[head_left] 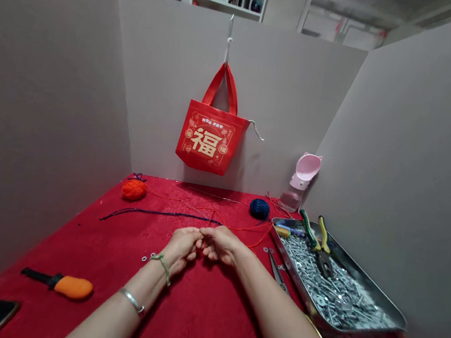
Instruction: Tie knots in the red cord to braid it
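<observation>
Left of grip, beyond: rounded, fuzzy orange yarn ball (134, 189); then slender dark cord (157, 212), lying just past the hands. Left hand (183, 247) and right hand (220, 243) meet, fingertips apparently pinching thin red cord (247, 230), hard to separate from red cloth (205, 315). Right: shiny metal tray (376, 301), slim screws (311, 278).

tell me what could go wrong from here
The red strands run loose close to the dark cord and could tangle with it. The right forearm is close to the scissors and might brush them. The pliers lie on loose screws, so they may slide if the tray is bumped.
</observation>
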The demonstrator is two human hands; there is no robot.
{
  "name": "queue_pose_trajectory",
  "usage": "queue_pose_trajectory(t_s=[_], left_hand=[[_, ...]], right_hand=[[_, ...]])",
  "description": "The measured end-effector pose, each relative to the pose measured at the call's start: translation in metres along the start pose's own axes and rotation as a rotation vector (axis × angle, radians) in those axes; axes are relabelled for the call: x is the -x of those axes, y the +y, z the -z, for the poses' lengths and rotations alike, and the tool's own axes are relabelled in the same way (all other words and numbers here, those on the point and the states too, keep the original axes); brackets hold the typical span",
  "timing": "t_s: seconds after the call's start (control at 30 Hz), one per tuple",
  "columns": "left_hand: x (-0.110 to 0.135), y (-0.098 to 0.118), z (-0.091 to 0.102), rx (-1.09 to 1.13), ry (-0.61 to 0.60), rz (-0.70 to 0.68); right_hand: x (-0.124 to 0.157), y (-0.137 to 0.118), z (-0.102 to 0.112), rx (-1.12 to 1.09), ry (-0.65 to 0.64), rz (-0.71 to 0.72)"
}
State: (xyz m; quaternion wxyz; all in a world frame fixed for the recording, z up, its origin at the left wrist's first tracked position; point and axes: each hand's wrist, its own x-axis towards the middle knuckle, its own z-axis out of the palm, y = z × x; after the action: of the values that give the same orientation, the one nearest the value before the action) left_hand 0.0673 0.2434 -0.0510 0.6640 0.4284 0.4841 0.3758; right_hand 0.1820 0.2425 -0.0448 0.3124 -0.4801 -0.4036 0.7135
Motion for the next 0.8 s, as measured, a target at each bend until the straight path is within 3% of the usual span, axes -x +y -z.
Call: queue_pose_trajectory(t_s=[0.2,0.3,0.47,0.63,0.7,0.77,0.8], left_hand=[[0.002,-0.005,-0.007,-0.017,0.128,-0.014],[0.002,-0.006,-0.010,0.010,0.155,-0.006],[-0.001,-0.002,-0.006,0.101,0.138,0.045],[-0.001,0.001,-0.008,0.102,0.158,0.042],[-0.001,0.001,-0.010,0.075,0.171,0.042],[0.000,0.000,-0.012,0.045,0.177,0.042],[0.001,-0.001,-0.012,0.033,0.177,0.038]], right_hand=[[0.026,0.020,0.027,0.137,0.236,0.132],[0.033,0.027,0.025,0.196,0.206,0.213],[0.041,0.033,0.005,0.426,0.133,0.218],[0.075,0.009,0.019,0.940,0.083,0.115],[0.084,-0.008,0.031,1.082,0.225,0.125],[0.082,-0.022,0.035,0.935,0.398,0.207],[0.077,-0.027,0.033,0.796,0.420,0.203]])
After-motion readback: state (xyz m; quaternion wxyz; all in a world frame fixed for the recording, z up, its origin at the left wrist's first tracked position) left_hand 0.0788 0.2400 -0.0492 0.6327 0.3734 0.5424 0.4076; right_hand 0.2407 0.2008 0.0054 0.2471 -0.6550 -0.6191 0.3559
